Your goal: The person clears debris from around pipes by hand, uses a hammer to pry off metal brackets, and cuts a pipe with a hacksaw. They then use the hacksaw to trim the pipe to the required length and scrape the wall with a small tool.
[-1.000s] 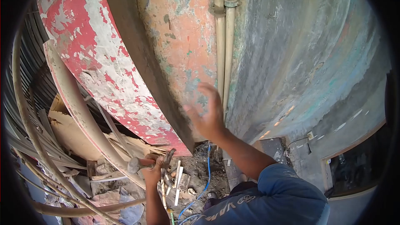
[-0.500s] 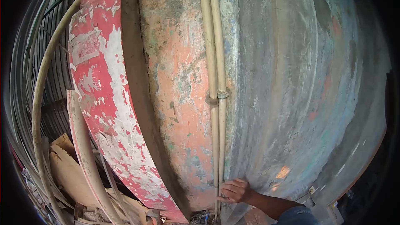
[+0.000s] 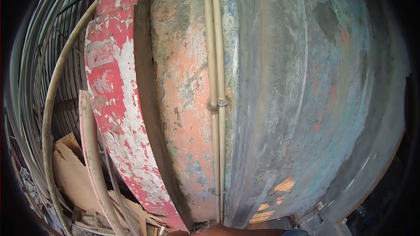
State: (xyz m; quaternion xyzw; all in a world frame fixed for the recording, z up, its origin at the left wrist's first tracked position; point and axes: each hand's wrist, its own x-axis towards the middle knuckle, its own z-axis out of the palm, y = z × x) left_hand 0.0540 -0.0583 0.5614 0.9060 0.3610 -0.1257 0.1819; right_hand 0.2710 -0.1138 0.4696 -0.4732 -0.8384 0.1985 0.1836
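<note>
Two beige pipes (image 3: 214, 78) run side by side down the wall, held by clamps such as the metal clamp (image 3: 222, 102). At the bottom edge, my right hand (image 3: 214, 230) is low near the pipes' lower ends. The frame cuts it off, so its fingers and anything in them are hidden. Its forearm comes in from the right, with a blue sleeve (image 3: 296, 233). A brown patch just left of it may be part of my left hand (image 3: 177, 233); its fingers do not show. Close to that patch is a small white-tipped object (image 3: 162, 229), too small to name.
A pillar with peeling red and white paint (image 3: 118, 83) stands left of the pipes. Further left are a curved pole (image 3: 52, 91), a leaning white pipe (image 3: 94, 161), broken board (image 3: 70, 170) and metal bars. A grey plastered wall (image 3: 280, 83) fills the right.
My right hand has left its place beside the lower pipes and dropped to the bottom edge, mostly out of frame. The view has shifted, so the pipes appear further left.
</note>
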